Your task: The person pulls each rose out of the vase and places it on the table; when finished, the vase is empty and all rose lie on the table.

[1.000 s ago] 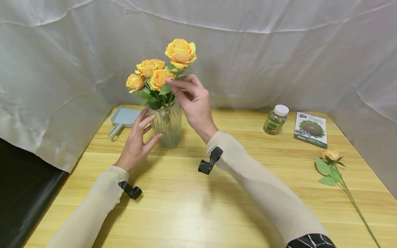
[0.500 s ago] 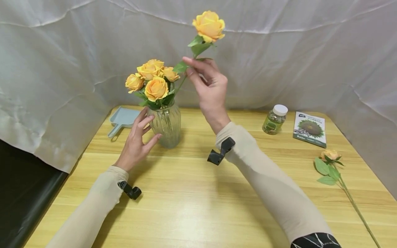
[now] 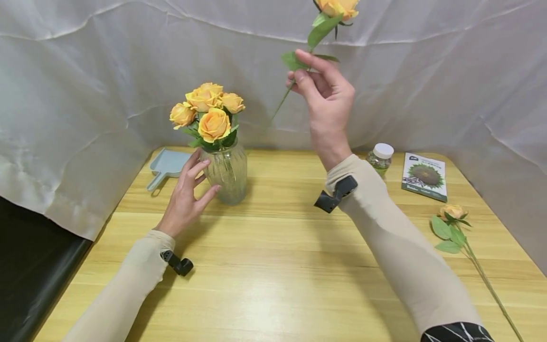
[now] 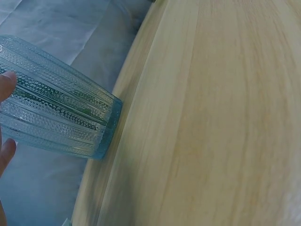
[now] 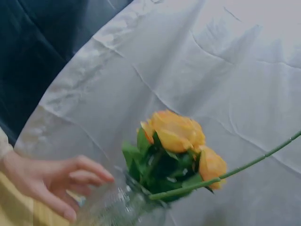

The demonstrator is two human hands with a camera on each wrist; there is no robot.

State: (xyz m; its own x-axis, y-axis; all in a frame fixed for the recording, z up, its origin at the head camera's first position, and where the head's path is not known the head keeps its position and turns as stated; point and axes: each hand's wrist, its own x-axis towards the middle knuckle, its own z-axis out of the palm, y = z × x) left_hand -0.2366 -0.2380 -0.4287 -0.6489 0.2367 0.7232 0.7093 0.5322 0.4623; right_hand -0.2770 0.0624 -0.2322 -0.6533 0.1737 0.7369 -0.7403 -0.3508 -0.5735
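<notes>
My right hand (image 3: 329,95) pinches the leafy stem of a yellow rose (image 3: 335,8) between thumb and fingers, high at the back; the bloom is partly cut off by the top of the head view. Its stem (image 5: 244,165) overlaps the vase mouth in the right wrist view, while in the head view its lower end hangs off to the vase's right. A ribbed clear glass vase (image 3: 232,178) stands upright with several yellow roses (image 3: 213,124) in it. Around its left side curve the fingers and thumb of my left hand (image 3: 183,199), fingertips at the glass.
Another rose (image 3: 453,212) lies on the wooden table (image 3: 273,256) at the right. Behind it are a seed packet (image 3: 424,176) and a white-capped jar (image 3: 382,152), partly hidden by my right sleeve. A light blue dustpan (image 3: 167,164) lies left of the vase. Pale cloth (image 3: 128,57) hangs behind.
My right hand has drawn one yellow rose up and to the right, out of the bunch in the vase. The left hand stays at the vase.
</notes>
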